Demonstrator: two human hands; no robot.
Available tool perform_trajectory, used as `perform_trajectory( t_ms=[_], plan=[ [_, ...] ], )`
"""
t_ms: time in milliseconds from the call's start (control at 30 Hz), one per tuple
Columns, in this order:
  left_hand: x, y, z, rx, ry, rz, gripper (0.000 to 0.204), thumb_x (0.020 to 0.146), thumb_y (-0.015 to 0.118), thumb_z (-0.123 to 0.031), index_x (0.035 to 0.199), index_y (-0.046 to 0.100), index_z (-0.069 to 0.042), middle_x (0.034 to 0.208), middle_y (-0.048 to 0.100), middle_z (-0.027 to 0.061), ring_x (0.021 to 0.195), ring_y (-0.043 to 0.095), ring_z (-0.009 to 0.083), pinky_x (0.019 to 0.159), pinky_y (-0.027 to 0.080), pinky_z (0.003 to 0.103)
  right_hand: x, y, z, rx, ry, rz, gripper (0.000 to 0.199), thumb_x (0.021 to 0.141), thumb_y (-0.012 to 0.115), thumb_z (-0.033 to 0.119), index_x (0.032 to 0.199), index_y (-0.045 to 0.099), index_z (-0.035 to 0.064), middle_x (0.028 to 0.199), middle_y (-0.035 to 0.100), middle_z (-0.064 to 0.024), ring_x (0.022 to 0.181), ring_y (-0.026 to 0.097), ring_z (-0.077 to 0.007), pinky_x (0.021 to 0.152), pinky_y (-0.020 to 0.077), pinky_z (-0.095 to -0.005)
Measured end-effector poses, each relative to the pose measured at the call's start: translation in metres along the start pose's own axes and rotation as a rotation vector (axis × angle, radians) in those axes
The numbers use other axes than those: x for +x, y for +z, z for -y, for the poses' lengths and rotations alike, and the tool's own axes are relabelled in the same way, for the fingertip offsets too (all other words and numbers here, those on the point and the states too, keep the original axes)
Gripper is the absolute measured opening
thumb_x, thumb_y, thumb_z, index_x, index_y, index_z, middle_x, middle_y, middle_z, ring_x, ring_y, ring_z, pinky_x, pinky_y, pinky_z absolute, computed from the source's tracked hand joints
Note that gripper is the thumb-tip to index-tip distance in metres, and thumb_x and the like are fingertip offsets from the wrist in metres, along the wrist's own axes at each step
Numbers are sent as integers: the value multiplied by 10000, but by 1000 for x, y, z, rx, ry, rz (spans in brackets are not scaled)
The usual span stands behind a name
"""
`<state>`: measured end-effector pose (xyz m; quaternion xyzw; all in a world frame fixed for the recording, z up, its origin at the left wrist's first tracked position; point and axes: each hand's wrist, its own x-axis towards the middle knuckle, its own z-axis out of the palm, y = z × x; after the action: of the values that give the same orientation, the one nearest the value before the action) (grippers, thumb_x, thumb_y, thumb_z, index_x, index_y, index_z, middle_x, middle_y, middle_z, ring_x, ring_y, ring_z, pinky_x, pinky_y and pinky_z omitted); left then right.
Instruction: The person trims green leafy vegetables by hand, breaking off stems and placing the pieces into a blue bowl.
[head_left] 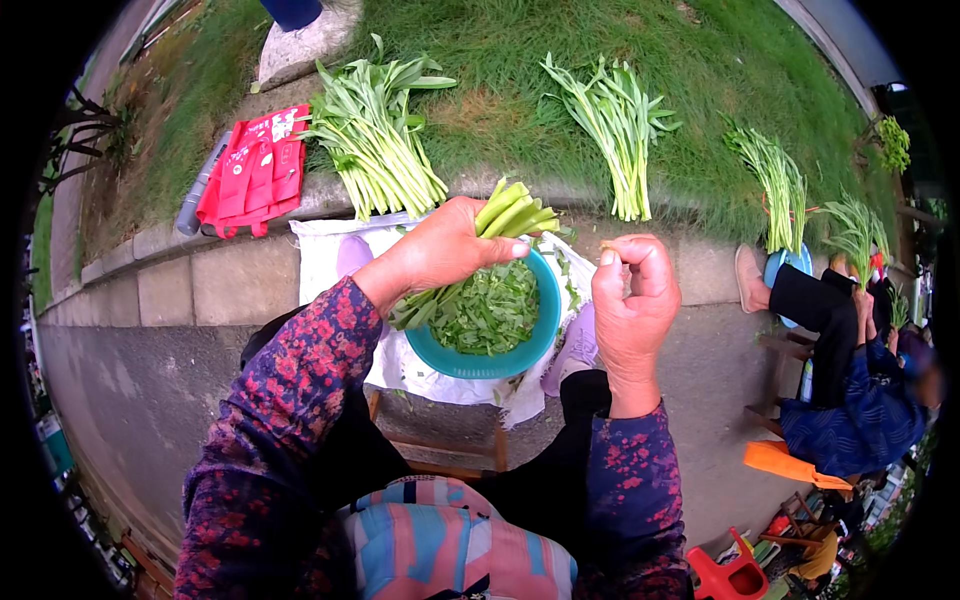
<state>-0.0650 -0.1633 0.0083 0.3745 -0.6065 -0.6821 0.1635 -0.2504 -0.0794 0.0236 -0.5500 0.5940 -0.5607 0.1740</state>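
A bunch of thick green vegetable stalks [515, 212] is in my left hand [440, 250], which is closed around it, cut ends up and leaves trailing down to the left. Below it stands a teal plastic basin [478, 370] holding loose green leaves [490, 310]. To the right of the basin, my right hand [638, 300] is raised with thumb and forefinger pinched together. A tiny brownish bit shows at those fingertips, too small to name. Under the basin lies a white sheet [322, 262], scattered with leaf scraps.
Beyond the kerb, bundles of greens lie on the grass: one at left [385, 150], another in the middle [618, 140]. A red bag [262, 170] rests beside a grey cylinder [200, 190]. At right sits another person [850, 420] near more greens [778, 190]; a red stool [728, 575] stands lower right.
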Motion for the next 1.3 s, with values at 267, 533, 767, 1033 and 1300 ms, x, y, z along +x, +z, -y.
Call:
perform_trajectory(
  t_ms=[267, 533, 767, 1033, 1300],
  plan=[
    [1, -4, -2, -326, -72, 33, 340, 836, 678, -171, 1129, 598, -18, 874, 606, -3, 765, 547, 78, 708, 453, 229, -1, 1, 3, -26, -43, 123, 78, 756, 572, -42, 794, 533, 13, 744, 569, -82, 625, 542, -164, 591, 450, -280],
    [0, -7, -3, -672, -70, 162, 388, 834, 660, -118, 1172, 543, 33, 878, 609, 65, 787, 589, 156, 749, 485, 282, 0, 1, 5, -142, 32, 255, 78, 794, 587, 5, 768, 514, 5, 691, 510, -106, 582, 522, -199, 552, 428, -297],
    [-1, -12, -3, -780, -89, 187, 377, 846, 624, -92, 1179, 520, 49, 941, 649, 138, 837, 637, 228, 794, 518, 345, -6, 5, -8, -181, 106, 362, 47, 839, 575, 26, 809, 558, -6, 724, 542, -130, 620, 549, -234, 578, 438, -324],
    [-1, -18, -6, -799, -90, 113, 309, 841, 611, -53, 1134, 559, 31, 931, 654, 123, 816, 647, 192, 783, 534, 332, -12, 4, -13, -12, 323, 464, 90, 813, 599, 19, 898, 631, 12, 806, 609, -118, 704, 600, -236, 645, 471, -312],
    [1, -28, -4, -836, -20, 50, 344, 832, 611, -67, 1140, 518, 55, 925, 618, 155, 840, 622, 234, 834, 516, 400, -19, 16, -5, 27, 297, 584, 110, 803, 632, 67, 899, 638, 12, 806, 613, -126, 721, 609, -268, 659, 475, -340]
  ],
)
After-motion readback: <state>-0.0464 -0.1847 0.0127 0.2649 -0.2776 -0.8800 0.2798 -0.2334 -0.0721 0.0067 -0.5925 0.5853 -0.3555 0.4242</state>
